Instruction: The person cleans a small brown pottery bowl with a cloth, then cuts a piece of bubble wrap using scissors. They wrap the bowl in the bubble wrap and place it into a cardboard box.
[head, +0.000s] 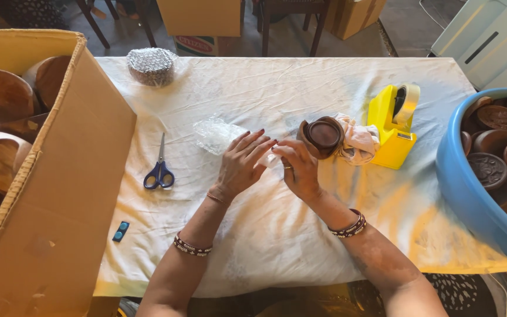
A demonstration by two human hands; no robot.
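Holding bubble wrap [215,135], both hands [271,161], blue tub [462,188] of wooden lids [499,117]

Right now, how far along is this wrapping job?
Done, it seems: one bubble-wrapped bundle sits at the table's far edge. In hand: the left hand and right hand meet over a clear sheet of bubble wrap, with a small brown wooden bowl just beyond. Left: the blue tub holds many unwrapped wooden pieces.

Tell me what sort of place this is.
Probably a small packing workshop for wooden wares: a tape dispenser and scissors on the cloth-covered table, a carton and blue tub full of brown bowls.
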